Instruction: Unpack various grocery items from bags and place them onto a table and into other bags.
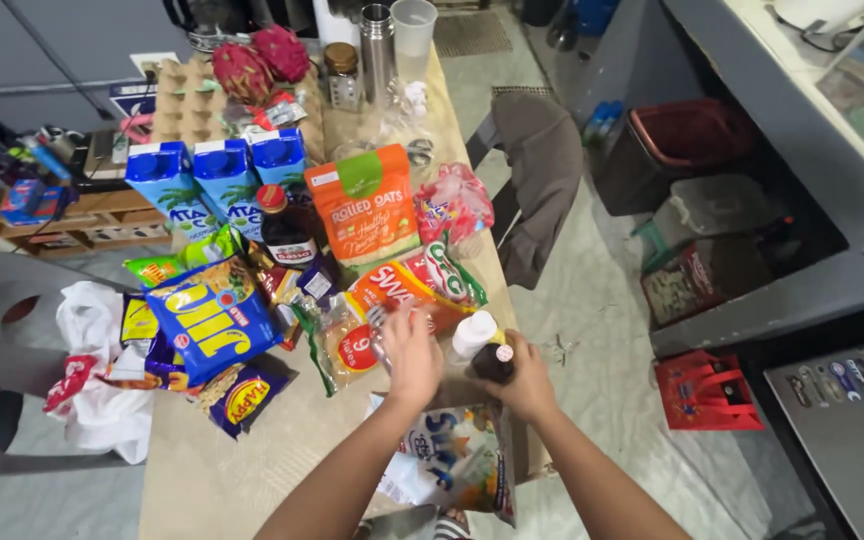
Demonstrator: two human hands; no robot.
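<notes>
- Right hand [530,385] is seen in the head view curled around a small dark bottle [493,362], its fingers closed on the bottle's body near the right edge of the wooden table [252,470].
- Left hand [412,355] is laid with fingers together and slightly bent over a clear plastic packet [377,345]; whether the packet is pinched or only touched cannot be told.
- A white-capped bottle [473,332] is found just beside the dark bottle, between the two hands, touching or nearly touching it.
- A printed snack bag [457,455] is spread under both forearms, hanging partly over the near table edge.
- Further back, an orange oats pouch [365,205], a dark sauce bottle with a red cap [285,232] and three blue cartons [220,180] are stood upright; a blue and yellow snack bag [210,320] is laid to the left.
- At the far end, an egg tray [184,105], two pink dragon fruits [260,60], a steel flask [377,50] and a clear cup [413,35] are gathered.
- Risk is judged as follows: the white-capped bottle could be knocked over by the right hand's knuckles, since it is crowded against the dark bottle.
- The dark bottle could be dropped off the table edge, being held close to it over the floor.
- The overhanging snack bag could be dragged off by a forearm.
</notes>
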